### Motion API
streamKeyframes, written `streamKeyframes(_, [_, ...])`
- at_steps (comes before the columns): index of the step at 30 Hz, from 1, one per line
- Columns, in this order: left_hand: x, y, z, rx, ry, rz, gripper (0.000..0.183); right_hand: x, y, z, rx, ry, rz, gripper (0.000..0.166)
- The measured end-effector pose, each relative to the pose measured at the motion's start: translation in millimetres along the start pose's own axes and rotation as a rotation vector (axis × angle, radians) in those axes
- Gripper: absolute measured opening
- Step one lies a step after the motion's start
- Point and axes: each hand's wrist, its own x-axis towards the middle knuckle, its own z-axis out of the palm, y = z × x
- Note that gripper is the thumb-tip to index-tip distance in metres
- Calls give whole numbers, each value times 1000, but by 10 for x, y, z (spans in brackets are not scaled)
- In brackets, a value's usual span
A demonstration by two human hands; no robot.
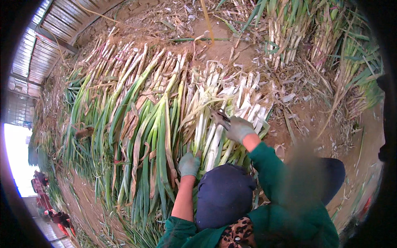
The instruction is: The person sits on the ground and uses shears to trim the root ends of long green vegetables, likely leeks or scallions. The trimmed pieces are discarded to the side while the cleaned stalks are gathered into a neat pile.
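My left hand (189, 164), in a pale grey-green glove, grips a Welsh onion stalk (198, 136) near its green part. My right hand (238, 128), gloved alike, is closed around a dark metal hand tool (219, 118) that looks like an air blow gun. The tool's front end points left at loose, pale outer skins (206, 100) around the stalk. Peeled white onions (240, 108) lie in front of and beside my right hand. To the left spreads a thick row of unpeeled onions (136, 102) with long green leaves, roots facing away from me.
Upright onion bundles (291, 34) stand at the upper right. Dry skins (313, 80) litter the dirt floor (304, 121). A yellow hose or strap (207, 21) hangs at the top. My navy knees (226, 195) are close below my hands. Another person (60, 218) is far left, near a corrugated metal wall (59, 28).
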Motion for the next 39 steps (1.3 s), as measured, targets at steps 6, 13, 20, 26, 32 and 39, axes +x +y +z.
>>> streamKeyframes(6, [77, 77, 119, -3, 34, 35, 56, -185, 269, 384, -23, 122, -26, 39])
streamKeyframes(13, [18, 123, 95, -10, 57, 36, 57, 601, 70, -71, 17, 90, 53, 41])
streamKeyframes(20, [-124, 22, 106, -3, 49, 50, 61, 474, 72, -63, 6, 102, 39, 38])
streamKeyframes(26, [-143, -54, 98, -18, -13, 79, 63, 621, -12, -111, -36, 119, -7, 36])
streamKeyframes(32, [-250, -119, 136, -45, 11, 103, 63, 562, -36, -213, -17, 107, 6, 38])
streamKeyframes(39, [-231, -21, 108, -13, 22, 137, 51, 333, 134, -272, -22, 87, -30, 42])
